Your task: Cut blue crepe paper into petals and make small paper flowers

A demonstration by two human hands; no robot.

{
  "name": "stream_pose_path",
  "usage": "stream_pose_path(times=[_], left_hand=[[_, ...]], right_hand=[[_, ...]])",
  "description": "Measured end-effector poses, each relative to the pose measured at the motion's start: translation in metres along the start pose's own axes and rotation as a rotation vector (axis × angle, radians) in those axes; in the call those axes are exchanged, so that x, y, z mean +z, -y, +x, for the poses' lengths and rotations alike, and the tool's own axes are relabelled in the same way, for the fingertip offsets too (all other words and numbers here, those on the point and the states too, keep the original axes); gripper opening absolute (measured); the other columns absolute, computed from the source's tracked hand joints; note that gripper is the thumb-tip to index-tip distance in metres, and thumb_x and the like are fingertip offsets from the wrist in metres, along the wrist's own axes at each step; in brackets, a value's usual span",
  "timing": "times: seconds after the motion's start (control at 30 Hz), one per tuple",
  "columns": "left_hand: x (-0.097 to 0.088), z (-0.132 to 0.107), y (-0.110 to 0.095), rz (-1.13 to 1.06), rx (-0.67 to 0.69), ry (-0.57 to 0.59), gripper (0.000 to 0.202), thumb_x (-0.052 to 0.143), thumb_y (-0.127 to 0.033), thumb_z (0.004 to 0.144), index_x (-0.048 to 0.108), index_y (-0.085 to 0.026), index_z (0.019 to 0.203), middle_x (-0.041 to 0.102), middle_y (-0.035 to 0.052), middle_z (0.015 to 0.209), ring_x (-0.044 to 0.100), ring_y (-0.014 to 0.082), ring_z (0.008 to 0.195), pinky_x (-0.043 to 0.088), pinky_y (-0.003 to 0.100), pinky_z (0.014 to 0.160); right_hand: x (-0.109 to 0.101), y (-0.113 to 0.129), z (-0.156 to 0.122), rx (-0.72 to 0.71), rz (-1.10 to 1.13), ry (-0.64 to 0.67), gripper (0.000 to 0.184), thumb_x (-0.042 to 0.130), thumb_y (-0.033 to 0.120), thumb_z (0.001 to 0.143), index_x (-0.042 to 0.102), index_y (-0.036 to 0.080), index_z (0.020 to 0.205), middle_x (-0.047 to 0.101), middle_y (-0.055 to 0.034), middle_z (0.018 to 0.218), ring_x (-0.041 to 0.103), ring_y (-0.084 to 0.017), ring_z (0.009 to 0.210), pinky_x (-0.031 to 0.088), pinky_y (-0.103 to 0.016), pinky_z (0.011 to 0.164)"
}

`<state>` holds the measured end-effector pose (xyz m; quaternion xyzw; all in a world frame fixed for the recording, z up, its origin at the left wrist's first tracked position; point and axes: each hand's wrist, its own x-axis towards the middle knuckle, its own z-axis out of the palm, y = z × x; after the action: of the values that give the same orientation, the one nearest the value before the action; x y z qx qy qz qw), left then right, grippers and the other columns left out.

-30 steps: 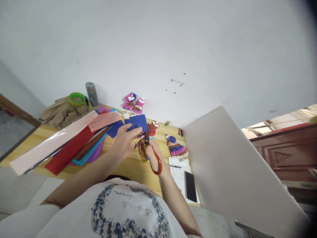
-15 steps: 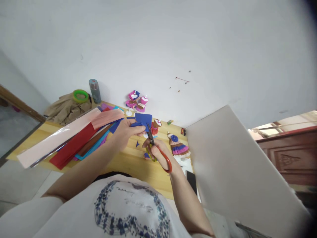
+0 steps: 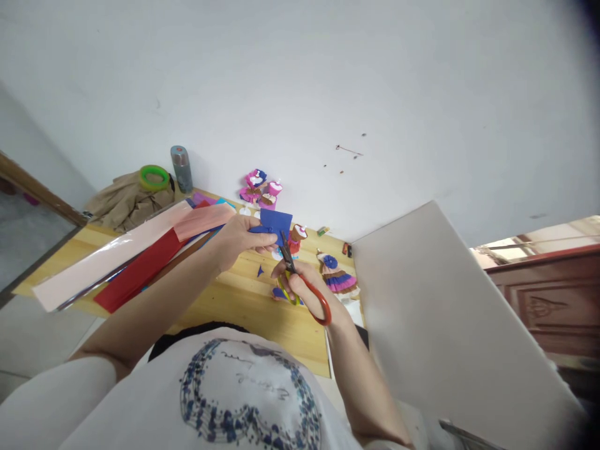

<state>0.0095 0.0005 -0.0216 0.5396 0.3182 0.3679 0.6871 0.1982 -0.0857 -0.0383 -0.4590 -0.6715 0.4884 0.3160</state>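
Observation:
My left hand (image 3: 241, 239) pinches a blue sheet of paper (image 3: 276, 220) by its lower left, above the wooden table. In my right hand (image 3: 300, 281) is a pair of scissors (image 3: 287, 255) with one red-orange and one yellow-green handle. Their dark blades meet the lower right edge of the blue sheet. Beneath the hands, a small blue scrap (image 3: 260, 270) lies on the table. Just behind the sheet stands a little red and brown dress form (image 3: 297, 234), partly covered by it.
Coloured paper strips (image 3: 140, 269) cover the table's left side. A tape roll (image 3: 154, 178) sits on brown cloth (image 3: 122, 206) beside a flask (image 3: 181, 169). Small pink dress forms (image 3: 269, 194) stand by the wall. A layered paper dress (image 3: 337, 275) lies near the white panel (image 3: 435, 312).
Both hands, with the blue sheet and the scissors, have shifted slightly right and up in the view. The blades remain at the sheet's lower edge.

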Motion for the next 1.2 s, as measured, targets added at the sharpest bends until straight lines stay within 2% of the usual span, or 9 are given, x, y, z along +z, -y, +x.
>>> stream_pose_path(times=[0.17,0.37,0.57,0.83,1.2], left_hand=[[-0.001,0.002,-0.001,0.003,0.035,0.031,0.018,0.077,-0.031,0.064,0.071,-0.015,0.061,0.067,0.0064,0.06,0.058,0.0146,0.058,0.045,0.026,0.057],[-0.003,0.005,-0.007,0.115,-0.004,0.021,0.02,0.075,-0.031,0.065,0.07,-0.013,0.059,0.067,0.0068,0.059,0.058,0.014,0.057,0.046,0.025,0.057],[-0.006,0.01,-0.006,0.174,-0.079,-0.008,0.02,0.079,-0.031,0.06,0.074,-0.012,0.063,0.071,0.0083,0.064,0.063,0.0166,0.061,0.051,0.027,0.061],[-0.012,0.014,-0.007,0.256,-0.02,0.046,0.018,0.077,-0.031,0.065,0.075,-0.013,0.062,0.071,0.0079,0.06,0.064,0.0167,0.057,0.051,0.027,0.056],[-0.013,0.017,-0.006,0.283,0.009,0.029,0.015,0.076,-0.027,0.064,0.073,-0.013,0.059,0.071,0.0072,0.059,0.065,0.0164,0.056,0.053,0.025,0.056]], right_hand=[[0.0,0.001,0.001,-0.005,-0.092,-0.04,0.068,0.039,0.078,0.085,0.064,0.015,0.09,0.045,0.0019,0.06,0.044,-0.012,0.052,0.035,-0.025,0.048],[-0.001,0.0,0.003,-0.016,-0.162,-0.038,0.062,0.041,0.073,0.088,0.064,0.015,0.088,0.048,0.0006,0.059,0.045,-0.013,0.054,0.035,-0.025,0.05],[-0.001,-0.001,0.006,-0.004,-0.186,-0.035,0.059,0.042,0.071,0.089,0.062,0.016,0.084,0.045,0.0023,0.056,0.043,-0.012,0.053,0.034,-0.024,0.05],[0.001,-0.001,0.008,0.016,-0.189,-0.047,0.06,0.041,0.073,0.088,0.059,0.017,0.079,0.045,0.0029,0.054,0.043,-0.012,0.051,0.033,-0.024,0.047],[0.003,-0.008,0.01,0.034,-0.134,-0.064,0.058,0.042,0.073,0.087,0.056,0.018,0.078,0.044,0.0036,0.054,0.041,-0.011,0.049,0.032,-0.023,0.045]])
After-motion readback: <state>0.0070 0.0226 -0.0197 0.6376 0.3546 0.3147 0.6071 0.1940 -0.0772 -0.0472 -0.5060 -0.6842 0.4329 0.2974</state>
